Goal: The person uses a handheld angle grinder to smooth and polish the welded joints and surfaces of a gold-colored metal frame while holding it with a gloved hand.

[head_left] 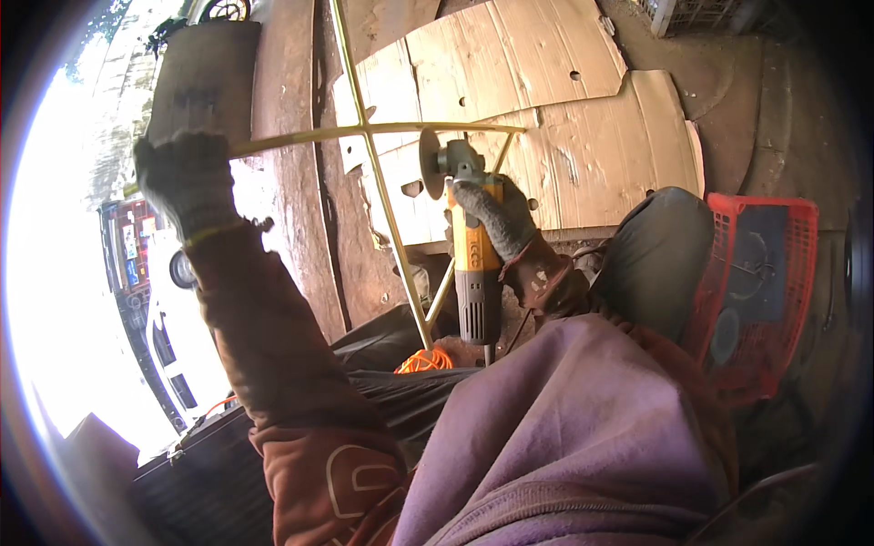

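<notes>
My left hand, in a dark work glove, is closed around the left end of a yellowish metal bar. That bar crosses a long upright one, and together with slanting pieces they make up a metal frame. In my right hand, also gloved, is a yellow and grey angle grinder, held upright with its head toward the far side. Its round disc stands edge-on close to the crossbar, right of the joint. Whether disc and bar touch, I cannot tell.
Flattened cardboard lies on the ground beyond the frame. A red plastic crate stands by my right knee. Orange cord is coiled near the frame's lower end. A vehicle shows at the left in strong glare.
</notes>
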Action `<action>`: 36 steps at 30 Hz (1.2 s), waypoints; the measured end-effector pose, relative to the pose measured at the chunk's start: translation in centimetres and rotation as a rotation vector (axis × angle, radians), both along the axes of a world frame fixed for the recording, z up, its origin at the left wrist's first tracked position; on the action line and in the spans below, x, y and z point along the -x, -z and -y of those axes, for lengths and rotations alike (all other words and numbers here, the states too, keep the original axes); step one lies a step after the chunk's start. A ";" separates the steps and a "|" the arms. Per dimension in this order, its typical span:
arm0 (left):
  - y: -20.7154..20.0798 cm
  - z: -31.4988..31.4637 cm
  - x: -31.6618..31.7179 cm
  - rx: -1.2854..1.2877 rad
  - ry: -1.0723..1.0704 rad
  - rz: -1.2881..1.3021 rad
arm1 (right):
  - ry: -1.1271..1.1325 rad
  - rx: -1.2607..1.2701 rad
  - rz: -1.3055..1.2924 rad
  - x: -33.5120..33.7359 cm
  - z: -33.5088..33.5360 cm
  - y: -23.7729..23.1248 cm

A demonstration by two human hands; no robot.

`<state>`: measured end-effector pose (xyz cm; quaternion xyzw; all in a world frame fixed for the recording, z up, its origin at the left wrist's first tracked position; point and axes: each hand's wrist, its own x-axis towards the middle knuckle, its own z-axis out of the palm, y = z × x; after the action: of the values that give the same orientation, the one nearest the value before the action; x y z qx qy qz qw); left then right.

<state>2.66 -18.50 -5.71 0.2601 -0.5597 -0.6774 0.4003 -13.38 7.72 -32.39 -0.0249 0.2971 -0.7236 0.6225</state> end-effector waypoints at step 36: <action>6.6 -6.0 -11.9 -0.127 -0.494 -0.122 | 0.100 -0.408 0.099 1.0 2.4 8.1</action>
<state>14.54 -12.49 -12.30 0.3722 -0.4104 -0.6072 0.5695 -14.41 5.31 -40.48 0.1521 0.4076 -0.6788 0.5917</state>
